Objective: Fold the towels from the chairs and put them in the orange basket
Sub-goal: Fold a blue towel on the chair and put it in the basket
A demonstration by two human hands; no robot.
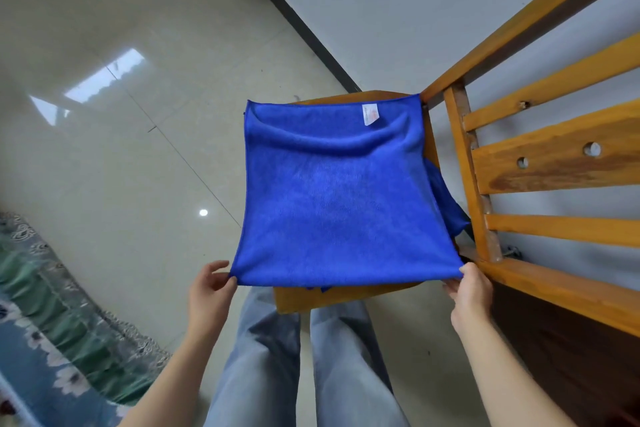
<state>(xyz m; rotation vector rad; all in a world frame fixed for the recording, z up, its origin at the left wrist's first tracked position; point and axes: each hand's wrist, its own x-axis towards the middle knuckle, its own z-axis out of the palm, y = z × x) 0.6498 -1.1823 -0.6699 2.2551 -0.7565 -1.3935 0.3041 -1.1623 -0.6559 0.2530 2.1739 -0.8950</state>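
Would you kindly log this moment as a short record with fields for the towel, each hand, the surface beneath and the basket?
towel: blue towel, spread flat, white label at far edge
left hand: left hand pinching near left corner
right hand: right hand pinching near right corner
surface: wooden chair seat under the towel
second cloth: blue fabric showing at the right edge
beside: wooden slatted frame on the right
orange basket: not in view
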